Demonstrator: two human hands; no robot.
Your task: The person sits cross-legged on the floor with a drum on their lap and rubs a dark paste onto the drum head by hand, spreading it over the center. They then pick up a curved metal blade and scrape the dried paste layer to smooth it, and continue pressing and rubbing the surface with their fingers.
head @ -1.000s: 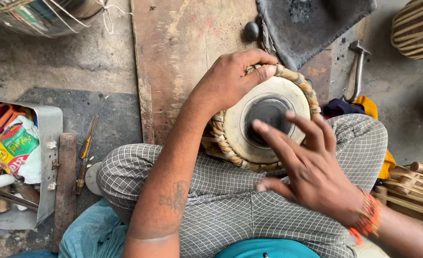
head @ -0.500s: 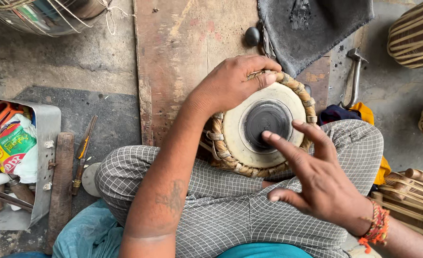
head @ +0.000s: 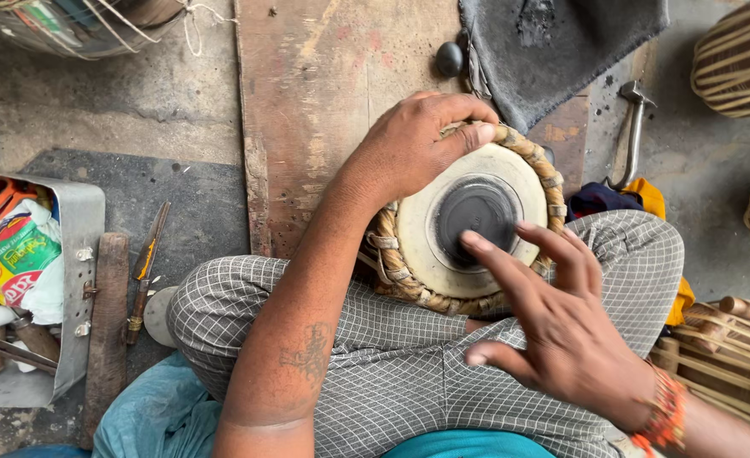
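Observation:
A small hand drum (head: 443, 246) with a cream skin, a black round centre patch and a braided tan rim rests between my crossed legs. My left hand (head: 417, 144) grips its far rim, fingers curled over the braid. My right hand (head: 561, 326) hovers over the near side with fingers spread; its index fingertip touches the edge of the black patch. A beaded orange bracelet circles my right wrist.
A worn wooden board (head: 324, 93) lies ahead under the drum. A dark cloth (head: 561, 42), a round black stone (head: 449, 58) and a metal hammer (head: 631, 127) lie beyond. A metal box (head: 78, 280) of packets stands left, a knife (head: 144, 271) beside it. Striped drum shells (head: 739, 59) sit right.
My right hand has drawn back toward me and lowered, its index finger now resting at the black patch's edge. My left hand keeps its hold on the rim.

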